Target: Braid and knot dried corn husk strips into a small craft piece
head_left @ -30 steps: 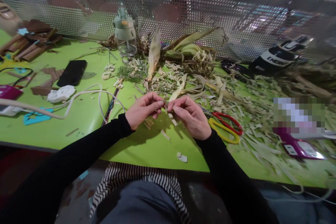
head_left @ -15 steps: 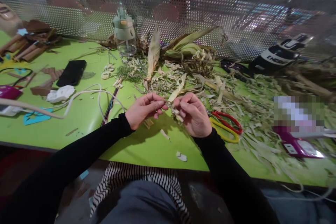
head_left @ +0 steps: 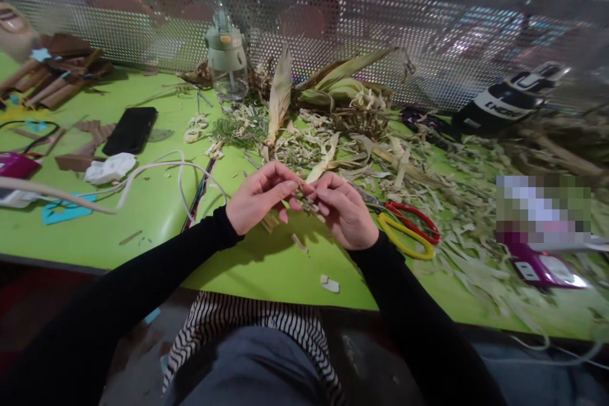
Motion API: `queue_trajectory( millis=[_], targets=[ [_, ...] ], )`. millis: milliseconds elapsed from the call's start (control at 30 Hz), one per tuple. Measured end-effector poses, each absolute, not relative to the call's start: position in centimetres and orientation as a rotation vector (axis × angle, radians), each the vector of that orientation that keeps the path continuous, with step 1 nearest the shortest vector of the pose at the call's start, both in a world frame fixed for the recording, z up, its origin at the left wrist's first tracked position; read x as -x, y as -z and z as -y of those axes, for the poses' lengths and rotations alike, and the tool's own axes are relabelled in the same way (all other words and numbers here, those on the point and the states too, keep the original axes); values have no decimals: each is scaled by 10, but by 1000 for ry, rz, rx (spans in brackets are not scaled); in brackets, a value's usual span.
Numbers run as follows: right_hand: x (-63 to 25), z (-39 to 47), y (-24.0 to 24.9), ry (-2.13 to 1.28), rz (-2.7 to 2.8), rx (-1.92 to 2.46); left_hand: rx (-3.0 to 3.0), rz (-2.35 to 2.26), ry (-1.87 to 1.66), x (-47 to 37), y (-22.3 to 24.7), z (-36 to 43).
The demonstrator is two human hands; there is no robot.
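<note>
Between my hands is a small knotted piece of corn husk strip, pale and partly covered by the fingers. My left hand pinches its left end with thumb and index finger. Closed on the other end is my right hand, its fingertips almost meeting the left ones. Just beyond them, a pale folded husk lies among many shredded husk strips. Scissors with one red and one yellow handle rest right of my right hand. Small husk scraps lie on the green table below.
A clear bottle and an upright dry husk stand at the back, before a perforated metal screen. To the left are a black phone and white cables. A black bottle and purple power strip sit right.
My hands have drawn closer together, the right one shifting slightly left. The husk piece has turned a little between the fingertips.
</note>
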State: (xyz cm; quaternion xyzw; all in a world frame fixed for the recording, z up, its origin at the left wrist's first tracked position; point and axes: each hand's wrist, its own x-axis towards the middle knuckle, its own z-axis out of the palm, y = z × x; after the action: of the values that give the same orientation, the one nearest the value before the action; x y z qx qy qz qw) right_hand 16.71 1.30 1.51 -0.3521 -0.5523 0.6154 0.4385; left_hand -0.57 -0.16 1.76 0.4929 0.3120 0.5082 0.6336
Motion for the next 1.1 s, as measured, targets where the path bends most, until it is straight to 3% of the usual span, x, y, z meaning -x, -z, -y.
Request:
queue_trajectory(
  millis=[333, 567, 800, 1100],
  targets=[
    [-164, -3, -19, -1640, 1387, 748, -915, -656, -1107, 4, -13, -3],
    [-168, -5, -17, -1550, 1622, 815, -1064, -766, -1131, 13, -11, -9],
    [-171, -8, -20, -1254, 1697, 906, -954, -824, -937, 17, -12, -15],
    [-173, -12, -23, -1274, 1633, 903, -949, -760, -929, 17, -17, -14]
  ],
)
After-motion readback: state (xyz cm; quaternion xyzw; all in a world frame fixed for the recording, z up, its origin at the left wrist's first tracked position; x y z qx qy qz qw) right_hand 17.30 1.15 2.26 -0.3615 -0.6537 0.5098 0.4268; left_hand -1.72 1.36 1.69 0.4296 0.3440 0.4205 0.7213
